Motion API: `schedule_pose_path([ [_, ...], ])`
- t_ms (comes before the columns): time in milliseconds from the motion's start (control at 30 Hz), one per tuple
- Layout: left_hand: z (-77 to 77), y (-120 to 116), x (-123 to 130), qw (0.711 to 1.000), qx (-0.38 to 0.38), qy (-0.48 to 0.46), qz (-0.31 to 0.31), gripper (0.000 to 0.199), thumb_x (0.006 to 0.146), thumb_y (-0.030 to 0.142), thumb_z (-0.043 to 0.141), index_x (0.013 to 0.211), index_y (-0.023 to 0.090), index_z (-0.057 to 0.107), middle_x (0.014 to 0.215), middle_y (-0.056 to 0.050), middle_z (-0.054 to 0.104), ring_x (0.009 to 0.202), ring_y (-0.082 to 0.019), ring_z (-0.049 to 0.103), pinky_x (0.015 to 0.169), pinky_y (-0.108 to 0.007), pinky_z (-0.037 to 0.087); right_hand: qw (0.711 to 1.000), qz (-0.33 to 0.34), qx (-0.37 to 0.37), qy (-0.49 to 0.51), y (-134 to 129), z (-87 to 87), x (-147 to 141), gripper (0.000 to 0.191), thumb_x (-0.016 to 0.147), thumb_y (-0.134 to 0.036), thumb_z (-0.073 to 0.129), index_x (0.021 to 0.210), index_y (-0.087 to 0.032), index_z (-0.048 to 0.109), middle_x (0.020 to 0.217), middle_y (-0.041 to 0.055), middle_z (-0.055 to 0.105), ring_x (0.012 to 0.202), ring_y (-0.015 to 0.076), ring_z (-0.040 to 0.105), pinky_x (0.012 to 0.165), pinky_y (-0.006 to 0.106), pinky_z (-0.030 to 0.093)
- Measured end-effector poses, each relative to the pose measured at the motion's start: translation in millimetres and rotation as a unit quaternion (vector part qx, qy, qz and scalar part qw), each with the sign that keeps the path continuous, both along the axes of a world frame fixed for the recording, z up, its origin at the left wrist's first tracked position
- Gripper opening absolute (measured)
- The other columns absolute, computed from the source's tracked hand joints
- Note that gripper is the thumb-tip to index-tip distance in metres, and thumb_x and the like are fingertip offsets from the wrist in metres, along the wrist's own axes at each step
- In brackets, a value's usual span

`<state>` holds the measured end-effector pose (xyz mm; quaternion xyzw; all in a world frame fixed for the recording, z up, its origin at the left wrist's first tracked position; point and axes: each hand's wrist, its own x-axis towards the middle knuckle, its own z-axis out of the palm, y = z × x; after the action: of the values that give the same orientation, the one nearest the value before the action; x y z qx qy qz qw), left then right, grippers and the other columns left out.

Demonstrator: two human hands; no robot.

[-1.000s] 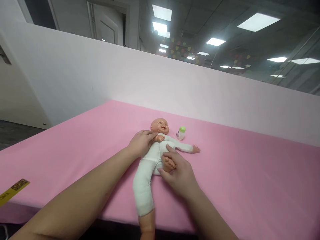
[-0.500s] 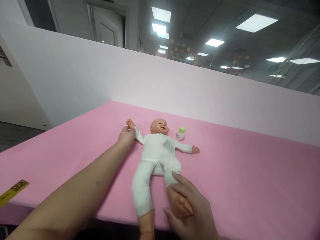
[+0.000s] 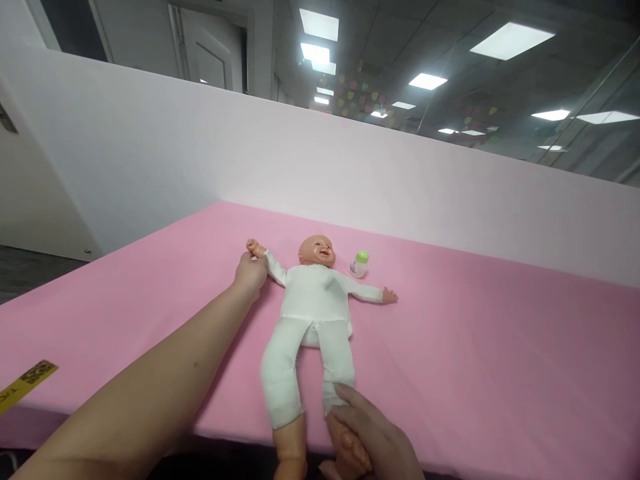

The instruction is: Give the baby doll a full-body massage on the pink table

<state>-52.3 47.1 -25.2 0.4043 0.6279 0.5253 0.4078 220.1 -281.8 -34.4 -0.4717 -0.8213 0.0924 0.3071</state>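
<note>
A baby doll [image 3: 315,293] in a white cloth body lies on its back on the pink table [image 3: 475,360], its head away from me. My left hand [image 3: 251,272] is closed round the doll's arm on the left, near the wrist, with the doll's small fist showing beyond it. At the near edge, my right hand [image 3: 377,437] is closed round the doll's lower leg and foot on the right. That leg lies nearly straight. The doll's other foot hangs at the table's front edge. Its arm on the right is stretched out and untouched.
A small clear bottle with a green cap [image 3: 359,264] stands right of the doll's head. Behind the table rises a white wall [image 3: 375,173] with glass above it. A yellow label [image 3: 27,385] is stuck at the table's near left. A door [image 3: 35,180] is at far left.
My right hand has moved down towards me with the doll's leg, which has gone from bent to nearly straight. My left hand keeps its hold on the arm, almost unmoved.
</note>
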Motion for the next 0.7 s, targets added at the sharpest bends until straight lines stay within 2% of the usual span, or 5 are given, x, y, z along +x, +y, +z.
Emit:
schedule_pose_path([
  [167,12.0,-23.4,12.7,0.975,0.11,0.185,-0.057,0.058,0.099,0.05,0.051,0.151,0.026,0.045,0.132,-0.009,0.062,0.106,-0.017,0.065,0.093,-0.028,0.053,0.995,-0.035,0.09,0.033,8.2,37.5,-6.2,0.05,0.076,-0.024,0.08,0.124,-0.023,0.067,0.138,0.0127,0.069,0.118,0.03,0.073,0.096,0.03,0.063],
  [267,18.1,-38.9,25.1,0.915,0.211,0.315,-0.136,0.056,0.101,0.046,0.047,0.155,0.027,0.047,0.139,-0.009,0.058,0.12,-0.018,0.06,0.106,-0.033,0.05,0.99,-0.051,0.126,0.048,23.0,61.8,-11.8,0.043,0.08,-0.026,0.078,0.121,-0.023,0.069,0.136,0.013,0.07,0.121,0.0307,0.072,0.099,0.035,0.063],
  [367,20.8,-50.0,36.6,0.856,0.257,0.405,-0.195,0.054,0.102,0.045,0.046,0.153,0.029,0.052,0.142,-0.007,0.056,0.13,-0.019,0.054,0.117,-0.037,0.046,0.989,-0.074,0.115,0.063,46.7,76.6,-16.4,0.037,0.084,-0.028,0.076,0.12,-0.023,0.07,0.139,0.0128,0.068,0.127,0.0296,0.068,0.101,0.038,0.062],
  [567,19.2,-55.3,42.7,0.786,0.28,0.489,-0.255,0.048,0.104,0.037,0.043,0.15,0.038,0.058,0.145,-0.002,0.054,0.136,-0.019,0.049,0.12,-0.04,0.044,0.992,-0.089,0.027,0.089,98.6,74.2,-22.0,0.039,0.083,-0.026,0.074,0.122,-0.024,0.07,0.15,0.0132,0.061,0.145,0.0322,0.053,0.112,0.05,0.054],
  [700,19.1,-54.7,42.0,0.786,0.28,0.483,-0.264,0.046,0.105,0.04,0.042,0.147,0.038,0.06,0.147,-0.002,0.053,0.137,-0.02,0.049,0.12,-0.04,0.043,0.989,-0.097,0.0,0.109,111.6,65.9,-24.3,0.04,0.082,-0.025,0.075,0.121,-0.024,0.069,0.153,0.0128,0.058,0.147,0.032,0.05,0.112,0.051,0.053],
])
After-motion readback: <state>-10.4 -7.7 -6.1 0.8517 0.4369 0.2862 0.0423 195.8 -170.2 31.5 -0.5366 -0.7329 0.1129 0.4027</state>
